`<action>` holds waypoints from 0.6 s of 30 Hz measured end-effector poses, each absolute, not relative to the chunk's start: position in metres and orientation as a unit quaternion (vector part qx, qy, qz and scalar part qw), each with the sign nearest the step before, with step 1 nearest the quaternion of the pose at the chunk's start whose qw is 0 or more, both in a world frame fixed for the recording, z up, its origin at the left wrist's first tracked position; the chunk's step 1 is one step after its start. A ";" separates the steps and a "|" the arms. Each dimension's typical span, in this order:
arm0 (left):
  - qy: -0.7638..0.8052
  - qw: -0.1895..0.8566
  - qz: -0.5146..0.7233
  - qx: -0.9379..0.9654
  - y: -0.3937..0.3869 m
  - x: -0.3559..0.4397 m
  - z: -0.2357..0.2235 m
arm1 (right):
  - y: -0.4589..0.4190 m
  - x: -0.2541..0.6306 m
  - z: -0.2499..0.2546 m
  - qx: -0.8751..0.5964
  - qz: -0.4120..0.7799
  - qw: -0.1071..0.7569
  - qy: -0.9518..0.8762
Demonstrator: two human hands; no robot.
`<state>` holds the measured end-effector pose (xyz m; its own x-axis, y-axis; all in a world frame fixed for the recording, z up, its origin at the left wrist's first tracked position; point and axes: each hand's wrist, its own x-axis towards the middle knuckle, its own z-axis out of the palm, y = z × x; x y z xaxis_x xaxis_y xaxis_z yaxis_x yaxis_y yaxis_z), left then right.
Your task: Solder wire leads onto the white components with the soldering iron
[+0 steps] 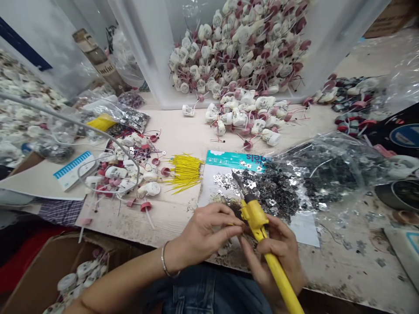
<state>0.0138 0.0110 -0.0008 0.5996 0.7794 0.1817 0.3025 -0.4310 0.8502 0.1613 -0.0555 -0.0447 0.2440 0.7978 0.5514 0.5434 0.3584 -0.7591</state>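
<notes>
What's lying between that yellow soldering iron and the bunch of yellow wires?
The head view shows a strip of pale tabletop, then a white card scattered with small silver metal pieces.

A pale, scuffed work surface (343, 257) spans the middle of the frame. Tall translucent plastic bins (144, 48) stand along its far side at the top of the frame, with a cardboard carton (386, 22) in the upper right corner. At lower left, below the surface, an open cardboard box (42, 270) sits beside a red cloth (19, 257), and a checked cloth (60, 211) lies just above them.
</notes>
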 end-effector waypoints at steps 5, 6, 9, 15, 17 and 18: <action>0.419 0.378 0.369 0.739 0.019 -0.002 0.005 | -0.068 0.160 -0.051 -0.530 0.112 0.506 -0.671; 0.417 0.337 0.375 0.756 0.021 -0.009 0.007 | -0.068 0.159 -0.052 -0.526 0.114 0.490 -0.686; 0.376 0.210 0.347 0.833 0.023 -0.031 0.009 | -0.064 0.159 -0.054 -0.539 0.107 0.484 -0.680; 0.284 0.148 0.183 0.930 0.009 -0.059 -0.003 | -0.064 0.168 -0.053 -0.540 0.121 0.484 -0.678; 0.312 0.172 0.200 0.913 0.003 -0.059 -0.007 | -0.067 0.168 -0.055 -0.517 0.145 0.457 -0.709; 0.322 0.183 0.214 0.904 0.000 -0.059 -0.008 | -0.067 0.167 -0.056 -0.510 0.147 0.453 -0.716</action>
<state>-0.0591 0.0003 -0.0076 0.7011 0.6606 0.2685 0.5047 -0.7257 0.4676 0.1669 -0.0674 -0.0563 -0.0693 0.8639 0.4989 0.5974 0.4364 -0.6728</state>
